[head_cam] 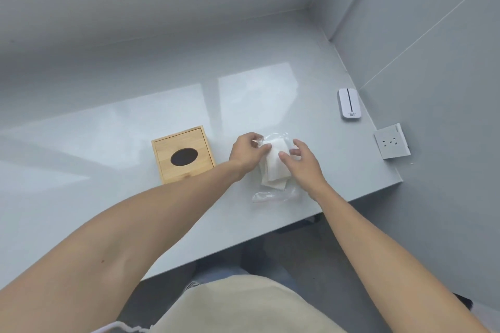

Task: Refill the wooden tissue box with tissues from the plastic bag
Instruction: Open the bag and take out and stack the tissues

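Note:
A square wooden tissue box (183,154) with a dark oval slot in its lid sits on the grey table, left of my hands. To its right lies a clear plastic bag (273,193) holding a stack of white tissues (274,166). My left hand (247,153) pinches the bag's far edge between thumb and fingers. On the bag's right side is my right hand (300,161), fingers spread and curled, its thumb touching the tissue stack. The lid of the box is closed.
A small white device (349,103) lies at the table's far right. A white wall socket (392,140) sits on the right wall just past the table's edge. Walls close off the back and right. The table's front edge (243,243) runs diagonally near my lap.

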